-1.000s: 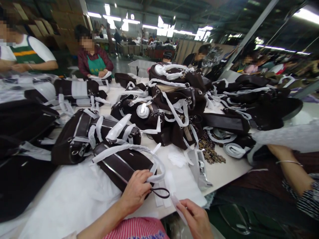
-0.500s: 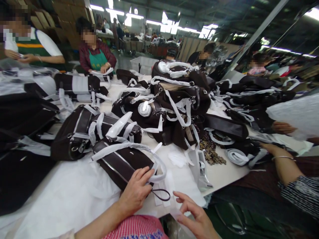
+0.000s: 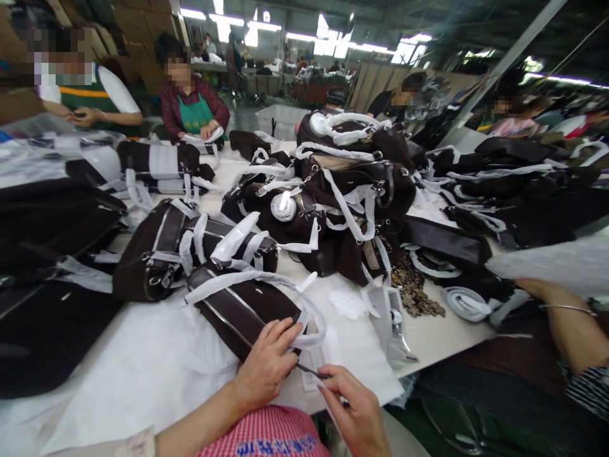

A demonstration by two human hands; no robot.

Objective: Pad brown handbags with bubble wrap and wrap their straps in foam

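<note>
Head view: a white sheet (image 3: 152,374) spreads at lower left, then a dark bag (image 3: 240,304) lies just below centre. The left hand (image 3: 267,367) covers its near end, grip impossible to tell; the right hand's (image 3: 353,406) fingers pinch a thin strap (image 3: 309,369).

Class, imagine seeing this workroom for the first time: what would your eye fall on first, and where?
Probably the heap of dark bags with white-wrapped handles, mid-picture on the table. Then, lower centre, the left hand on a dark bag, the right hand pinching a thin dark strap. Beyond, upper left, a green apron stands out.
</note>
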